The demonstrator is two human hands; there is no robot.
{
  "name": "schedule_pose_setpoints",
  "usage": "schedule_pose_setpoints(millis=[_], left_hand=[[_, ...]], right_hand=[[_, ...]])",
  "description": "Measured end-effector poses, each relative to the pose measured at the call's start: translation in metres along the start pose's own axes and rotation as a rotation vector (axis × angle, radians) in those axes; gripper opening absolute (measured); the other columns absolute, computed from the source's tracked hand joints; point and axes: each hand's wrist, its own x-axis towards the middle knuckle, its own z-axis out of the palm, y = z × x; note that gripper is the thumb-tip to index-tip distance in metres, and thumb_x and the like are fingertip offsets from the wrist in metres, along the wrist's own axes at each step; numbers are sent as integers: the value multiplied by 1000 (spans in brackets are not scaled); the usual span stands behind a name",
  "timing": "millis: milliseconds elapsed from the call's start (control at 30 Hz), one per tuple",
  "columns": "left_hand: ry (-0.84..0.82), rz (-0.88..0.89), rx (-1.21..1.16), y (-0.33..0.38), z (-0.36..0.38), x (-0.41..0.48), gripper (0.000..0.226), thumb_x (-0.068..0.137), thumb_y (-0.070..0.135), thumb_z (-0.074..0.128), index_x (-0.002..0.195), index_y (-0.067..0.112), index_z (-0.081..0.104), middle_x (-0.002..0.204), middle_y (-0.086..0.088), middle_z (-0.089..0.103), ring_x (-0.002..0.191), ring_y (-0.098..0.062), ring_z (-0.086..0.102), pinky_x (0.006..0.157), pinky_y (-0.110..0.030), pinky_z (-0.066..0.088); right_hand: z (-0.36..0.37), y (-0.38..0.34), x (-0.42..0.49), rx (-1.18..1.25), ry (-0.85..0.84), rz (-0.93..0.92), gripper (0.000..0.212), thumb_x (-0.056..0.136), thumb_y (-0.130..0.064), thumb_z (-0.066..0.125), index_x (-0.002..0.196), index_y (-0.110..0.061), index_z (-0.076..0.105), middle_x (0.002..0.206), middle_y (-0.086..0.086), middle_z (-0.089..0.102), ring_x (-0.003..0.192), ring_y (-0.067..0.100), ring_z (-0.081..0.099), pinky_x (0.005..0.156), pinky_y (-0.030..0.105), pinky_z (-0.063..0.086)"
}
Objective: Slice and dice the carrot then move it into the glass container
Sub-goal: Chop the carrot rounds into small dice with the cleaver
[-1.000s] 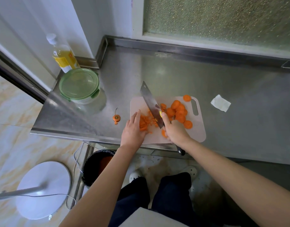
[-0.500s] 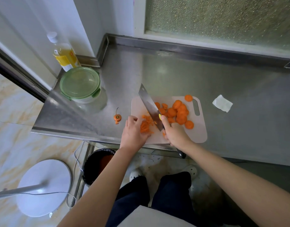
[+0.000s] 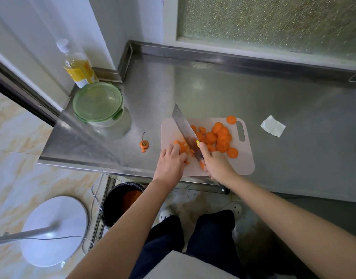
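A pale cutting board (image 3: 245,164) lies on the steel counter. Several round carrot slices (image 3: 220,137) are heaped on its right half, and small diced carrot pieces (image 3: 182,148) lie left of the blade. My right hand (image 3: 217,164) grips the handle of a cleaver (image 3: 186,130), index finger along the blade, which stands on the board between dice and slices. My left hand (image 3: 170,162) rests with curled fingers on the diced pile. The glass container (image 3: 98,105) with a green lid sits closed at the counter's left end.
A carrot top (image 3: 144,144) lies on the counter left of the board. A folded white tissue (image 3: 272,125) lies to the right. A yellow oil bottle (image 3: 77,65) stands behind the container. Below the counter edge is a black bin (image 3: 122,200).
The cleaver has kept chopping in place, shifting slightly back and left. My left hand's fingers have curled tighter onto the diced pieces.
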Motion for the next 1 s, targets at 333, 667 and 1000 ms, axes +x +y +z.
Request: schedule_pose_setpoints(millis=[333, 667, 1000], left_hand=[[130, -194, -37, 1, -2, -2, 32, 58, 0, 81, 77, 13, 59, 80, -7, 52, 72, -24, 45, 63, -33, 41], [61, -62, -81, -7, -11, -5, 36, 54, 39, 86, 67, 16, 62, 79, -5, 52, 73, -29, 51, 65, -35, 41], [30, -62, 139, 9, -6, -3, 28, 56, 34, 83, 57, 19, 59, 72, 1, 57, 72, -21, 54, 65, -30, 36]], right_hand=[[0, -5, -2, 56, -1, 6, 66, 96, -59, 28, 52, -13, 42, 42, -3, 41, 43, 17, 40, 51, 28, 33], [1, -1, 0, 45, -11, -17, 67, 95, -60, 29, 55, -10, 46, 49, 2, 43, 50, 19, 41, 52, 28, 32], [-1, -4, -4, 48, -6, -27, 65, 96, -60, 28, 56, -11, 45, 45, -1, 40, 47, 18, 40, 53, 30, 33]])
